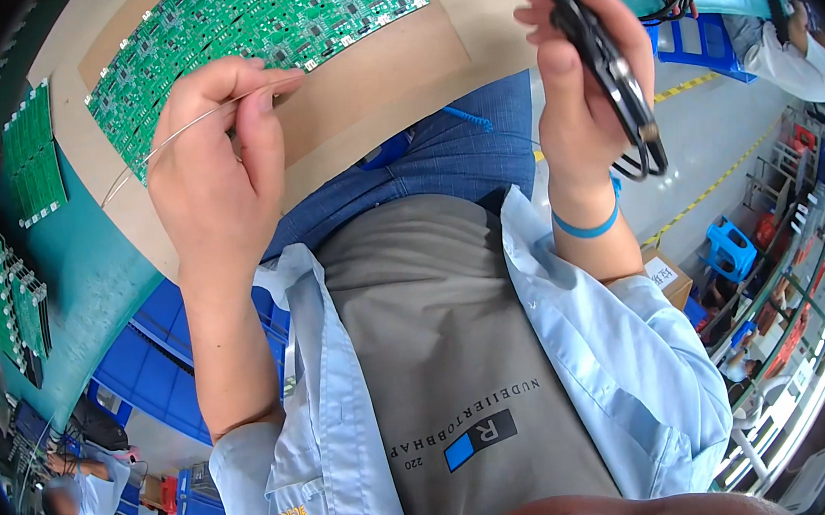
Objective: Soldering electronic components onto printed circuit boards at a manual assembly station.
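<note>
Grey shirt (443, 355) fills the foreground. Left hand (217, 167) pinches a thin wire (180, 133) over the green circuit boards (247, 23) on the desk (383, 70); right hand (580, 79) grips a black tool (603, 56), whose tip could scorch fingers or boards if it swings down.

green circuit boards (257, 17), teal table (91, 261), blue wristband (586, 229), grey shirt (443, 355)

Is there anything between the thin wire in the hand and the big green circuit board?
Nothing visible blocks it. The left hand pinches the thin wire just in front of the green circuit board panel, with only the bare brown board between them. The right hand holds a black tool off to the side.
</note>
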The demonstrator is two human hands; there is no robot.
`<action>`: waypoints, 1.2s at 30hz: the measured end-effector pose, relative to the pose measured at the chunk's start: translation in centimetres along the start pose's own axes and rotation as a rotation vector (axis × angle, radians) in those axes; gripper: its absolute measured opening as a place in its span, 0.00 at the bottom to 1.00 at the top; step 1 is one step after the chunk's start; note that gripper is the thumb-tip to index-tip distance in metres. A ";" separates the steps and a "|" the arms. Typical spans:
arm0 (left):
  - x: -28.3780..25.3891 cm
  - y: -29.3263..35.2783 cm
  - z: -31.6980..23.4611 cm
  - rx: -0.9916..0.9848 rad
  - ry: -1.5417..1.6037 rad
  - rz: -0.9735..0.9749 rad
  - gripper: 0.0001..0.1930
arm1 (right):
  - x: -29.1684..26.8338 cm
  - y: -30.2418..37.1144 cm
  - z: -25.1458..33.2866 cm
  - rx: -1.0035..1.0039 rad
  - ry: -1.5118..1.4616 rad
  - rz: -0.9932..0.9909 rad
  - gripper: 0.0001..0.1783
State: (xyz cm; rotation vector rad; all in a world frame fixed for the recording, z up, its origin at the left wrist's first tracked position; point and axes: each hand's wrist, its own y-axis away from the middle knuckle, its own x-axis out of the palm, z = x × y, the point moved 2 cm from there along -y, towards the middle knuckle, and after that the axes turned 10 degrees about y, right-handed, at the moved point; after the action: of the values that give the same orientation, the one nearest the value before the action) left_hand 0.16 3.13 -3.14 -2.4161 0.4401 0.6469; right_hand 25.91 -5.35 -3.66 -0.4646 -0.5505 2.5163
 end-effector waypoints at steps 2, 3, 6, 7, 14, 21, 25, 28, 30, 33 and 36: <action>-0.2 0.2 0.2 -0.014 -0.019 0.021 0.04 | -0.6 1.5 1.0 0.002 0.022 0.040 0.25; -0.2 0.4 0.3 -0.021 -0.027 0.031 0.04 | -0.7 2.2 1.4 0.000 0.047 0.078 0.25; 0.0 0.0 0.2 -0.033 0.003 0.027 0.04 | -0.9 3.5 2.1 -0.018 0.054 0.130 0.25; 0.1 -0.2 0.1 -0.038 0.018 0.025 0.04 | -0.9 3.9 2.3 -0.029 0.058 0.156 0.25; 0.2 -0.7 -0.4 0.005 -0.072 0.045 0.03 | -1.2 4.3 4.0 -0.057 0.110 0.263 0.26; 0.4 -1.1 -0.4 -0.032 -0.124 0.071 0.02 | -1.1 3.1 5.5 -0.103 0.206 0.422 0.26; 0.6 -1.3 -0.3 0.001 -0.110 0.045 0.05 | -0.9 3.0 5.6 -0.087 0.200 0.455 0.26; 0.6 -1.4 -0.2 0.018 -0.105 0.049 0.05 | -0.8 3.0 5.5 -0.073 0.189 0.480 0.26; 0.5 -1.4 -0.4 0.003 -0.111 0.064 0.04 | -0.7 2.9 5.5 -0.060 0.191 0.489 0.26; 0.3 -1.6 -0.8 -0.038 -0.124 0.108 0.03 | -0.5 2.9 5.3 -0.026 0.203 0.513 0.26; 0.2 -1.7 -0.7 -0.078 -0.109 0.125 0.03 | -0.4 3.0 5.2 -0.015 0.185 0.506 0.26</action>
State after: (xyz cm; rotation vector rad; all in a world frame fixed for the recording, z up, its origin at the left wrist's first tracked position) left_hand 1.31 3.94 -1.99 -2.4262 0.5325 0.8606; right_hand 22.76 -9.40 -0.51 -0.9306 -0.4184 2.8976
